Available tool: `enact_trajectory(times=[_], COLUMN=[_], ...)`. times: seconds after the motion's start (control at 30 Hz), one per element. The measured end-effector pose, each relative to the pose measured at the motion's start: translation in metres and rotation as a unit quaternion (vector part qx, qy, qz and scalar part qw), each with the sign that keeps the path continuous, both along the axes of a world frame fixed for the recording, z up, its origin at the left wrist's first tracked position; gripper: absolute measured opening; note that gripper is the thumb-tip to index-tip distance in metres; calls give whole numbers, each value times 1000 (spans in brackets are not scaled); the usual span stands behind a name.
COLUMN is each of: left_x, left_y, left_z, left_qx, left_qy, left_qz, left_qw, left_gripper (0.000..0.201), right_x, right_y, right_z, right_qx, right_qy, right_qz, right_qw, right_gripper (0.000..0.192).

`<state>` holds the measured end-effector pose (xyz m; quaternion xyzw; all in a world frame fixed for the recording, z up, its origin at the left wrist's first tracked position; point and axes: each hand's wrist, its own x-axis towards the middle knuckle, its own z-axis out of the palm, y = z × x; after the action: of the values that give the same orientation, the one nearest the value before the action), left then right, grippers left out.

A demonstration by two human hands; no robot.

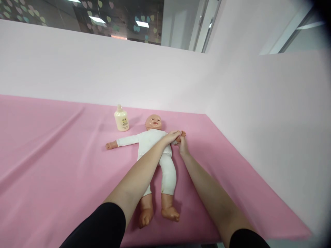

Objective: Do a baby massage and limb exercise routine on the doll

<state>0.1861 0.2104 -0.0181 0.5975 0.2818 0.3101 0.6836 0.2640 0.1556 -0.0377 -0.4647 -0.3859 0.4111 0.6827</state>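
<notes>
Pink cloth, white suit, cream bottle

A plain pink cloth (64, 165) covers the counter; the doll (155, 151) wears an all-white suit over peach-toned limbs; the bottle (121, 119) is cream with a small dark label print; the sleeves (103, 227) are black.

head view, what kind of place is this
Probably an indoor baby-care practice or demonstration station: a baby doll in white clothes lies on a pink-covered table with a cream lotion bottle beside it, pale partition walls around. Both hands, left hand and right hand, meet at the doll's arm.

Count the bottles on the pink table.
1. A cream lotion bottle stands upright on the pink table, beside the baby doll's head, apart from both hands. None seem hidden.
</notes>
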Motion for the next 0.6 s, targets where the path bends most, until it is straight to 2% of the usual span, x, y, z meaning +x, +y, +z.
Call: enact_trajectory(times=[0.3,0.6], left_x=[4,-1], left_y=[1,-10], left_z=[0,9], left_qx=[-6,3], left_qy=[7,11], left_qz=[8,-6], left_qw=[1000,1000], left_gripper=[27,33], right_x=[-1,3], right_y=[2,7], right_z=[3,-4], right_qx=[-13,-35], right_qy=[68,-9], right_qz=[-10,-34], right_qw=[998,999], right_gripper=[44,45])
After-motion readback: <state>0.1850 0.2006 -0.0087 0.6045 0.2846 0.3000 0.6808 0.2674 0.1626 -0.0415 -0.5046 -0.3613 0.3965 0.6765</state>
